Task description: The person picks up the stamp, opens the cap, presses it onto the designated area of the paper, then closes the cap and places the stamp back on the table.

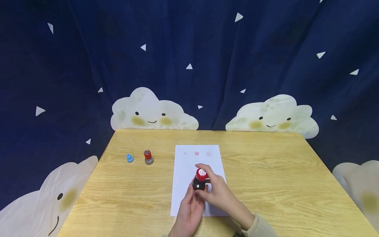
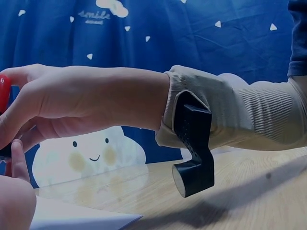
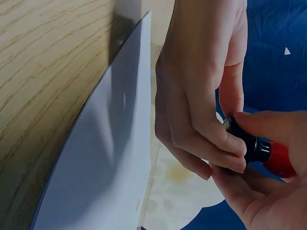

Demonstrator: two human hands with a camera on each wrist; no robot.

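Above the white paper [image 1: 183, 181], both hands hold a self-inking stamp [image 1: 201, 174] with a red knob and a black lower part, tilted in the head view. My left hand [image 1: 189, 209] is palm up, its fingers and thumb curled round the black end; the right wrist view shows this grip too. From the right, my right hand [image 1: 220, 192] grips the stamp, index finger over the red knob and thumb low at the black part. The black end's underside is hidden by the fingers. At the left wrist view's edge, only a red piece [image 2: 4, 91] of the stamp shows.
Three small red stamp prints, the middle one round [image 1: 196, 153], line the paper's top. To the left on the wooden table [image 1: 266, 171] stand a red stamp with a grey base [image 1: 148, 158] and a small light-blue cap-like piece [image 1: 129, 158]. A dark blue curtain [image 1: 189, 33] hangs behind.
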